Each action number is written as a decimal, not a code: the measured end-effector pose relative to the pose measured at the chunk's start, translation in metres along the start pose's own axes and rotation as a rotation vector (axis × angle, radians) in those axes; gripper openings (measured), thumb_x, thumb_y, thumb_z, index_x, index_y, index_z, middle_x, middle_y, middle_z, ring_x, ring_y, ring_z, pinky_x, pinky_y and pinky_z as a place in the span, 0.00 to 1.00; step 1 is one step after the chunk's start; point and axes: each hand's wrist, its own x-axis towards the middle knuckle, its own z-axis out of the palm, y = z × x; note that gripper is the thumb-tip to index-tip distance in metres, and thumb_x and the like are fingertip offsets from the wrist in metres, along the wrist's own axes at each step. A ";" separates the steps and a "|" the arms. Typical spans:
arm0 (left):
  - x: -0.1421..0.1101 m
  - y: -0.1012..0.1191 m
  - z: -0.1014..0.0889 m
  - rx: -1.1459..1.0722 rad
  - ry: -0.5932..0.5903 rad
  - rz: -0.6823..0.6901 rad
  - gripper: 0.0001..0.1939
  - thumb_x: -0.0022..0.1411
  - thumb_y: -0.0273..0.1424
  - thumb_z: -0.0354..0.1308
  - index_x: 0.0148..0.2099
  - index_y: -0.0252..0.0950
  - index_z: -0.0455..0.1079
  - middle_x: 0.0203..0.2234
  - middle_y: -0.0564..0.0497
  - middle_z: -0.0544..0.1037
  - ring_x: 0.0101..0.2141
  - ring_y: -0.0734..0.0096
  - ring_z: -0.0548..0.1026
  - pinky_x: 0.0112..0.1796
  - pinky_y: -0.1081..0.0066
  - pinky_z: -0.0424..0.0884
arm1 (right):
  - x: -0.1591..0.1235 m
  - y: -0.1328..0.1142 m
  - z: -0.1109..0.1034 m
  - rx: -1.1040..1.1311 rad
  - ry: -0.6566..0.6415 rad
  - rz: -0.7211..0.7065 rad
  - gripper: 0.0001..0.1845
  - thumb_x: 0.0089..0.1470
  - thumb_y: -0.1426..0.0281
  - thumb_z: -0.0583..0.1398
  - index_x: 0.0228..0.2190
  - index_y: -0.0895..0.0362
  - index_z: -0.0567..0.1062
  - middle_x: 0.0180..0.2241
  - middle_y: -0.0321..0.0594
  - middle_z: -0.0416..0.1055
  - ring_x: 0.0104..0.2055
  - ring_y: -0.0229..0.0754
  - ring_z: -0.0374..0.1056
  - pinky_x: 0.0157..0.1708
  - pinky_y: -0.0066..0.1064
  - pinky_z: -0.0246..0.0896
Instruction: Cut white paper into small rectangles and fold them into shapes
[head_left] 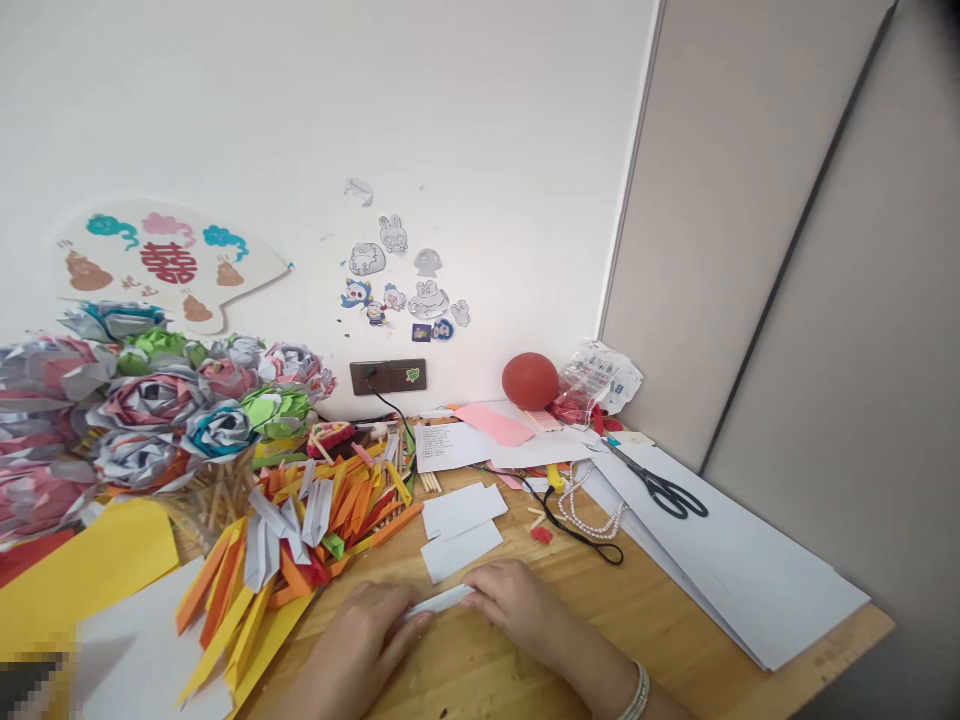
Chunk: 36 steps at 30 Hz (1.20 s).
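Note:
Between my two hands is a narrow folded strip of white paper (439,603), held just above or on the wooden table. My left hand (369,628) pinches its left end, and my right hand (514,605) pinches the right end between thumb and fingers. Just beyond the strip lie white paper rectangles (463,530), partly overlapping. To the left of my left hand is a heap of folded paper strips (300,540) in orange, yellow, white and a little green.
Folded paper flowers (157,400) crowd the left side. Black scissors (664,488) rest on white sheets (739,565) at the right. A bead string (592,515), a black cord (570,530) and a red balloon (530,381) are toward the wall. Yellow paper (97,570) lies at the left.

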 end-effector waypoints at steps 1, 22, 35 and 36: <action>0.000 0.002 0.002 -0.011 -0.016 0.021 0.16 0.63 0.42 0.47 0.31 0.40 0.71 0.27 0.51 0.78 0.30 0.64 0.74 0.32 0.70 0.66 | 0.000 0.000 0.003 -0.030 -0.004 -0.013 0.08 0.59 0.68 0.56 0.36 0.56 0.74 0.34 0.39 0.75 0.36 0.41 0.68 0.35 0.26 0.58; -0.001 0.009 0.016 0.024 -0.006 0.238 0.13 0.64 0.30 0.45 0.33 0.39 0.70 0.24 0.52 0.78 0.27 0.67 0.74 0.30 0.71 0.64 | -0.002 -0.025 0.004 0.010 -0.025 -0.037 0.10 0.60 0.68 0.55 0.32 0.58 0.75 0.31 0.37 0.75 0.32 0.37 0.67 0.32 0.24 0.56; -0.002 0.005 0.008 0.005 -0.055 0.219 0.17 0.66 0.36 0.44 0.29 0.39 0.68 0.22 0.55 0.75 0.26 0.70 0.72 0.30 0.74 0.62 | -0.001 -0.023 0.001 0.490 0.002 0.106 0.08 0.49 0.74 0.60 0.21 0.59 0.69 0.18 0.27 0.60 0.21 0.30 0.54 0.20 0.21 0.45; -0.002 0.005 0.009 -0.001 -0.054 0.222 0.17 0.66 0.36 0.44 0.28 0.39 0.68 0.22 0.55 0.75 0.26 0.70 0.72 0.30 0.74 0.62 | -0.002 -0.023 0.000 0.512 -0.010 0.077 0.07 0.49 0.75 0.59 0.21 0.59 0.68 0.18 0.27 0.60 0.21 0.30 0.54 0.20 0.21 0.46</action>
